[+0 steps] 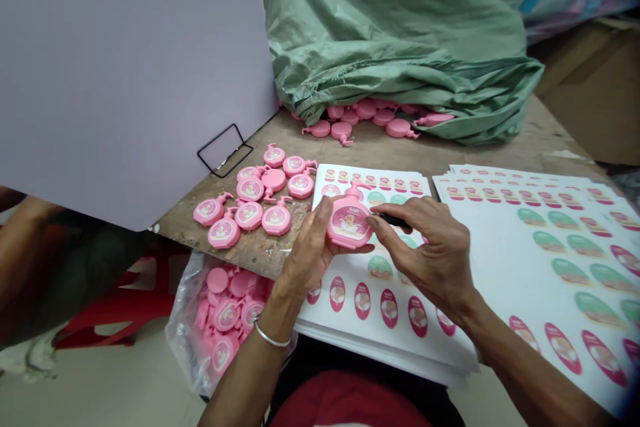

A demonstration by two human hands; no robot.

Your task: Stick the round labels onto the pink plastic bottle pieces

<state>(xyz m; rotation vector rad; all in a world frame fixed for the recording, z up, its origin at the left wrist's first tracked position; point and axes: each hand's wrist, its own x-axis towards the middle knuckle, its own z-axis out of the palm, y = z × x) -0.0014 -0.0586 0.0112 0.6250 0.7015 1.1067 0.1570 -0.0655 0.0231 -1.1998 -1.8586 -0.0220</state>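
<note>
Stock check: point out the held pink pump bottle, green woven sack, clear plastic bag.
Held pink pump bottle [349, 221]: head view, label.
Green woven sack [395, 13]: head view, top.
Clear plastic bag [183, 340]: head view, left side.

bottle [349, 221]: glossy plastic | sticker sheet [550, 260]: smooth paper | sack [395, 33]: woven plastic | tabletop [380, 153]: rough wood

Worn wooden bench [370, 152], pink bottles [249, 215] (some labelled), sticker sheets [550, 247], green sack [395, 33]

black object [393, 220]: mostly hidden by right hand [425, 257], kind not clear | pink flat bottle [349, 221]: left side hidden by left hand [310, 257] | sticker sheets [550, 260]: print too small to read, cut off by picture edge | green sack [400, 33]: top cut off | pink pieces [367, 110]: partly hidden under sack
</note>
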